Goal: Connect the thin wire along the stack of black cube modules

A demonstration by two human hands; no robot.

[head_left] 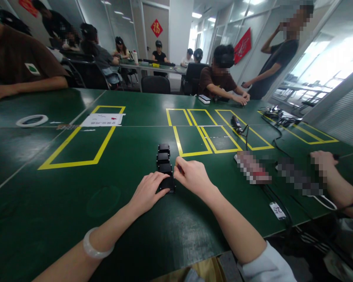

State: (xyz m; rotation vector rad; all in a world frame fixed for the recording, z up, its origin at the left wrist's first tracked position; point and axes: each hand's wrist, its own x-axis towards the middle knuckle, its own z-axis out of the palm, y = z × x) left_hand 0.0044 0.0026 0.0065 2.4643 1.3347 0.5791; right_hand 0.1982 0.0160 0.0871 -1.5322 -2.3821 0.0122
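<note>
Several small black boxes (164, 158) stand in a short row on the green table (76, 203), running away from me. My left hand (148, 191) curls around the nearest black box (166, 184), fingers pressed on its left side. My right hand (192, 177) is closed in a pinch at the right edge of the same box; whether anything small sits between its fingers is hidden. A pale bangle (94, 244) circles my left wrist.
Yellow tape rectangles (85, 135) mark the table. A roll of white tape (31, 120) and a paper sheet (102, 119) lie to the left. Cables and a black tool (237, 125) lie right. Another person's hand (323, 161) rests at far right; others sit around.
</note>
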